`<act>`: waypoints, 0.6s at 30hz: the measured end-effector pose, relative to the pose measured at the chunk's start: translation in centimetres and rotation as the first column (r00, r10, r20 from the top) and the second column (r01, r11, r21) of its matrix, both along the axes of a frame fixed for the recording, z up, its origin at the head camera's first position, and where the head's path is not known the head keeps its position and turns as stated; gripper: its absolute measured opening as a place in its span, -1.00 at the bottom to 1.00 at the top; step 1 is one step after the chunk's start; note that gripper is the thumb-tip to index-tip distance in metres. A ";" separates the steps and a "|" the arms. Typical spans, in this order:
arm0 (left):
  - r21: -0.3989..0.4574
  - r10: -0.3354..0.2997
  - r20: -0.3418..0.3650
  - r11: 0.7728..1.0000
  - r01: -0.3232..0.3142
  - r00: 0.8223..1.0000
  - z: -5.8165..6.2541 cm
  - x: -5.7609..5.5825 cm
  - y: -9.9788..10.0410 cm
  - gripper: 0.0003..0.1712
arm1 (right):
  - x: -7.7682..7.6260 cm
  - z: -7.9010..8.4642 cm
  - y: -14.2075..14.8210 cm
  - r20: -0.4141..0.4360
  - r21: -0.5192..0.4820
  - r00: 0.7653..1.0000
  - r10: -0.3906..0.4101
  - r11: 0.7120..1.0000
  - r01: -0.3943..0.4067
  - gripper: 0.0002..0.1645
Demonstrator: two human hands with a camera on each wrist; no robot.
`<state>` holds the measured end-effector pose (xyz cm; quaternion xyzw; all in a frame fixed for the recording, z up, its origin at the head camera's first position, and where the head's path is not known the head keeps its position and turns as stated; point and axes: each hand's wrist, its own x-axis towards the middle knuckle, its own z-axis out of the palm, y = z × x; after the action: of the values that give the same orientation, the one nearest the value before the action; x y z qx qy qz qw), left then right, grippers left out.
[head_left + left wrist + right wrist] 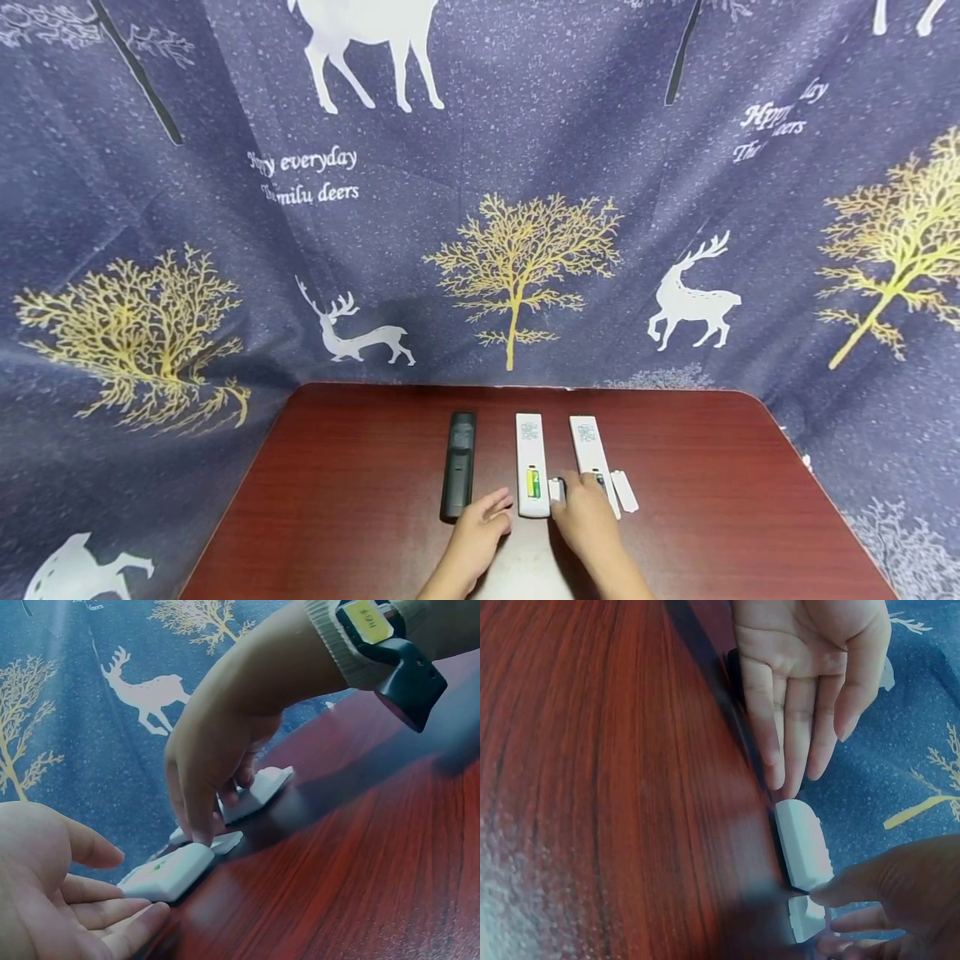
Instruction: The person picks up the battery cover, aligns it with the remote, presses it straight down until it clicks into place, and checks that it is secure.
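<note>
My left hand (483,527) has its fingers extended, palm turned inward, between a black remote control (458,467) and a white remote control (528,442). This middle remote lies back up, with yellow-green batteries (533,482) in its uncovered compartment. My right hand (587,510) pinches a small white battery cover (556,490) between thumb and fingers, just right of the middle remote. Its other fingers overlap a second white remote (589,442), hiding part of that remote's open compartment. In the right wrist view the thumb is at the edge of the cover (804,921).
A loose white battery cover (624,491) lies right of the second white remote. Everything rests on a reddish-brown wooden table (360,500). A blue curtain (465,142) with deer and trees hangs along its far edge. A dark camera (411,686) is strapped to the right wrist.
</note>
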<state>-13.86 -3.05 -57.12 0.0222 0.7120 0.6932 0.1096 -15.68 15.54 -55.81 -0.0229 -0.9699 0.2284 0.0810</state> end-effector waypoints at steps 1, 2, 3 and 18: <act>0.004 0.000 0.002 1.000 0.000 1.000 0.0 0.0 0.1 -0.34 | 0.0 0.0 0.0 0.001 0.009 1.000 0.001 1.000 -0.001 -0.40; 0.009 0.000 0.002 1.000 0.000 1.000 0.0 0.0 0.2 -0.34 | -0.1 -0.1 0.0 0.000 0.018 1.000 0.003 1.000 -0.003 -0.41; 0.015 -0.001 0.003 1.000 0.001 1.000 0.0 0.0 0.2 -0.34 | -0.1 -0.1 -0.1 0.001 0.027 1.000 0.003 1.000 -0.003 -0.41; 0.009 0.004 0.009 1.000 -0.004 1.000 -0.4 -0.3 1.0 -0.40 | -0.5 -0.3 -0.4 0.000 0.045 1.000 0.015 0.999 -0.015 -0.43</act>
<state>-14.15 -2.01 -57.54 0.0184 0.7083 0.6969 0.1113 -16.13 15.17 -56.15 -0.0138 -0.9749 0.2071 0.0802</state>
